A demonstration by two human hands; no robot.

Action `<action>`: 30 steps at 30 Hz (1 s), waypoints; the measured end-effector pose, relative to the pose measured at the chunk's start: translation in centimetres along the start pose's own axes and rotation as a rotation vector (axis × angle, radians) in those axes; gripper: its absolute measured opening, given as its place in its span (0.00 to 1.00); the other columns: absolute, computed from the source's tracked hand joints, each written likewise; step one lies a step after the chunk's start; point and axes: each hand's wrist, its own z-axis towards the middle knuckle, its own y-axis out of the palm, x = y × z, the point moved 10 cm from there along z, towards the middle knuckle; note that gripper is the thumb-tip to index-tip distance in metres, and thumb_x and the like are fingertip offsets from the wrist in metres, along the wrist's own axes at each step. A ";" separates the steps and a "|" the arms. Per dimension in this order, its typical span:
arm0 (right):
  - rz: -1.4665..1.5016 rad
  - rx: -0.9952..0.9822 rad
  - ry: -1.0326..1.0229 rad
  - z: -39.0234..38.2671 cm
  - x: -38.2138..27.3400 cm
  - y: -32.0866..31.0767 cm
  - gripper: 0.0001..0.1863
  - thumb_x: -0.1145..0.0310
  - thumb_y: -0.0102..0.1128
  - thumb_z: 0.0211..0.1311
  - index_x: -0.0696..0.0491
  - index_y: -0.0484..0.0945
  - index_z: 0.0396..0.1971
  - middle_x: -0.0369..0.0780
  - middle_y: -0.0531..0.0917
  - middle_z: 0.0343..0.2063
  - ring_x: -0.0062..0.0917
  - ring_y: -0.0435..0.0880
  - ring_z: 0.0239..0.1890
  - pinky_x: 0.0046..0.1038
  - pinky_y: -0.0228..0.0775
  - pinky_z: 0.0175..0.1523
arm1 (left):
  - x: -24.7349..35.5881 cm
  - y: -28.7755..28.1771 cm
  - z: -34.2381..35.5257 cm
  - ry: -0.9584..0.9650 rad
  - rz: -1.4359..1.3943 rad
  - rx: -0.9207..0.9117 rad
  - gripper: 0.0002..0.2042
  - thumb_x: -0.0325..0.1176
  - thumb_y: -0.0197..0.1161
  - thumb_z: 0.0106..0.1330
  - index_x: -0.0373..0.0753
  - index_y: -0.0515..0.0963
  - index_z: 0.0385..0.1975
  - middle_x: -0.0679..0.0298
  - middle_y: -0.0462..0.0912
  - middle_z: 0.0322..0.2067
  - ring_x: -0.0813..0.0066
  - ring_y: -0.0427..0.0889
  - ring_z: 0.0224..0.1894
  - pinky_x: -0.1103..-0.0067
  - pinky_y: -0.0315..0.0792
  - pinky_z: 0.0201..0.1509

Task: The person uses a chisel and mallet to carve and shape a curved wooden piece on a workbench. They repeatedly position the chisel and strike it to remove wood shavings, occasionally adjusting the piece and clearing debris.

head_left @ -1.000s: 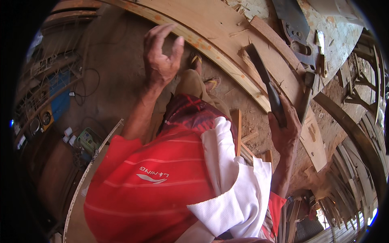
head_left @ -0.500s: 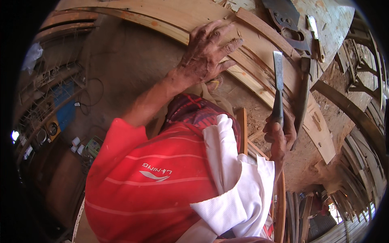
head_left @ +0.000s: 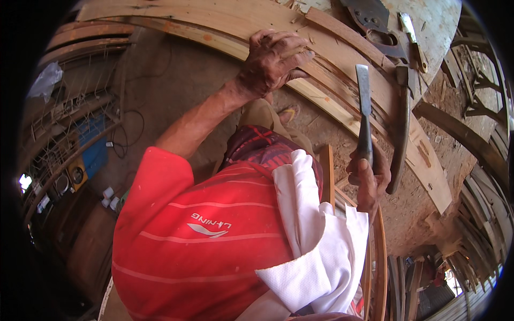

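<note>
My right hand [head_left: 370, 174] is closed around the dark handle of a chisel [head_left: 364, 96], whose flat metal blade points up and away from me. A hammer [head_left: 400, 125] with a dark head and a long curved handle lies just right of that hand, across the wooden board [head_left: 428, 166]. At the upper middle, my left hand [head_left: 273, 59] hovers over or rests on the near edge of the long planks [head_left: 214, 40]; contact cannot be made out. Its fingers are loosely bent, the thumb stands apart, and nothing shows in it.
Beyond the planks lie a handsaw [head_left: 383, 40] and a narrow light-coloured blade tool [head_left: 411, 35] on a pale worktop [head_left: 441, 24]. A curved dark timber [head_left: 463, 134] sits at the right, near stacked wood [head_left: 484, 208]. At the left stands a wire rack [head_left: 80, 96].
The view has shifted slightly. My left hand's fingers look a little more bent. The chisel stays in my right hand, almost in the same pose.
</note>
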 end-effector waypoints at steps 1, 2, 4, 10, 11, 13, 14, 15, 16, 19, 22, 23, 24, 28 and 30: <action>0.003 0.001 -0.007 -0.2 -0.2 0.1 0.38 0.49 0.72 0.62 0.63 0.74 0.62 0.39 0.84 0.36 0.20 0.83 0.31 0.21 0.76 0.32 | 0.1 -0.1 0.1 -0.005 -0.015 0.005 0.23 0.45 0.75 0.56 0.51 0.84 0.53 0.69 0.81 0.56 0.69 0.77 0.61 0.64 0.59 0.67; 0.007 0.003 -0.014 -0.4 -0.4 0.3 0.38 0.49 0.72 0.62 0.63 0.74 0.62 0.39 0.84 0.36 0.19 0.83 0.31 0.21 0.76 0.32 | 0.1 -0.4 0.3 -0.017 -0.026 0.025 0.21 0.44 0.74 0.57 0.50 0.85 0.51 0.69 0.82 0.53 0.68 0.78 0.58 0.65 0.61 0.65; 0.006 0.010 -0.020 -0.6 -0.6 0.3 0.38 0.49 0.72 0.62 0.63 0.75 0.62 0.39 0.84 0.35 0.19 0.83 0.30 0.21 0.76 0.31 | 0.0 -1.1 0.9 -0.041 -0.050 0.061 0.16 0.42 0.74 0.59 0.49 0.86 0.47 0.68 0.83 0.49 0.66 0.80 0.54 0.66 0.66 0.62; -0.003 0.066 -0.033 -1.1 0.0 -0.6 0.38 0.49 0.72 0.62 0.63 0.75 0.62 0.38 0.84 0.35 0.19 0.82 0.29 0.22 0.76 0.31 | -1.1 0.0 4.4 -0.177 -0.039 -0.143 0.07 0.37 0.72 0.62 0.44 0.85 0.36 0.64 0.81 0.37 0.60 0.80 0.44 0.66 0.73 0.51; 0.002 0.071 -0.038 -1.2 -0.1 -0.6 0.38 0.49 0.72 0.62 0.63 0.75 0.61 0.38 0.84 0.35 0.19 0.82 0.29 0.21 0.75 0.30 | -0.8 0.4 4.8 -0.165 -0.054 -0.198 0.07 0.35 0.71 0.63 0.40 0.82 0.33 0.62 0.80 0.35 0.59 0.79 0.43 0.64 0.73 0.51; 0.016 0.066 -0.062 -1.5 0.0 -0.7 0.37 0.49 0.72 0.63 0.63 0.75 0.61 0.38 0.83 0.34 0.19 0.82 0.29 0.21 0.74 0.31 | -0.1 1.1 4.7 -0.053 0.026 -0.194 0.08 0.34 0.70 0.64 0.39 0.79 0.31 0.61 0.79 0.34 0.58 0.78 0.42 0.63 0.73 0.51; 0.025 0.055 -0.079 -1.5 0.2 -0.8 0.37 0.50 0.72 0.63 0.63 0.75 0.61 0.38 0.83 0.34 0.19 0.81 0.29 0.21 0.74 0.31 | 0.4 1.2 4.7 0.003 0.069 -0.193 0.08 0.34 0.69 0.64 0.38 0.77 0.30 0.61 0.78 0.33 0.58 0.78 0.42 0.62 0.73 0.51; 0.034 0.042 -0.098 -1.7 0.3 -0.9 0.36 0.50 0.71 0.63 0.63 0.75 0.61 0.38 0.83 0.34 0.19 0.81 0.29 0.21 0.74 0.31 | 0.5 1.0 4.6 0.020 0.022 -0.194 0.09 0.34 0.69 0.64 0.38 0.77 0.31 0.60 0.78 0.33 0.58 0.78 0.42 0.62 0.73 0.51; 0.025 0.048 -0.098 -1.8 0.5 -1.2 0.36 0.51 0.71 0.64 0.63 0.75 0.62 0.37 0.83 0.34 0.19 0.81 0.29 0.21 0.74 0.32 | 0.8 0.7 4.8 0.044 -0.030 -0.198 0.09 0.34 0.69 0.65 0.39 0.76 0.31 0.60 0.78 0.34 0.58 0.78 0.42 0.61 0.73 0.51; 0.019 0.052 -0.069 -2.5 0.9 -1.6 0.35 0.52 0.71 0.65 0.63 0.75 0.62 0.37 0.82 0.34 0.18 0.80 0.30 0.21 0.73 0.34 | 4.2 0.1 3.8 0.064 -0.327 -0.536 0.10 0.35 0.70 0.64 0.40 0.76 0.35 0.59 0.79 0.37 0.57 0.78 0.45 0.62 0.73 0.54; -0.001 -0.001 -0.015 -4.4 0.0 -1.3 0.33 0.54 0.69 0.66 0.63 0.74 0.62 0.37 0.82 0.33 0.18 0.80 0.31 0.22 0.73 0.35 | 10.7 -3.1 2.3 0.148 -0.410 -0.455 0.17 0.37 0.71 0.61 0.44 0.80 0.49 0.59 0.81 0.44 0.58 0.79 0.53 0.65 0.73 0.61; -0.031 -0.028 -0.037 -4.7 -0.3 -1.0 0.32 0.55 0.68 0.66 0.63 0.74 0.62 0.37 0.82 0.32 0.18 0.80 0.30 0.22 0.73 0.35 | 12.7 -3.7 2.3 0.184 -0.383 -0.379 0.19 0.37 0.70 0.61 0.45 0.79 0.53 0.59 0.82 0.45 0.59 0.79 0.55 0.65 0.72 0.62; -0.064 -0.050 -0.052 -5.1 -0.6 -0.8 0.32 0.55 0.67 0.67 0.63 0.74 0.62 0.37 0.82 0.32 0.18 0.80 0.30 0.22 0.72 0.35 | 14.7 -4.2 2.5 0.219 -0.366 -0.304 0.22 0.37 0.70 0.61 0.47 0.79 0.57 0.59 0.82 0.47 0.59 0.78 0.56 0.65 0.72 0.63; -0.030 -0.257 -0.073 -6.3 -3.5 2.1 0.31 0.54 0.61 0.69 0.65 0.75 0.60 0.42 0.84 0.37 0.23 0.81 0.36 0.27 0.75 0.42 | 19.6 -1.9 1.5 0.370 -0.319 -0.166 0.27 0.35 0.66 0.64 0.52 0.75 0.65 0.63 0.82 0.45 0.62 0.80 0.55 0.65 0.74 0.62; 0.093 -0.276 -0.213 -6.2 -4.9 1.6 0.31 0.53 0.61 0.70 0.64 0.76 0.60 0.47 0.85 0.43 0.28 0.83 0.44 0.33 0.75 0.51 | 19.7 -0.1 0.7 0.372 -0.452 -0.342 0.26 0.34 0.64 0.65 0.51 0.74 0.65 0.64 0.81 0.41 0.61 0.83 0.49 0.67 0.76 0.57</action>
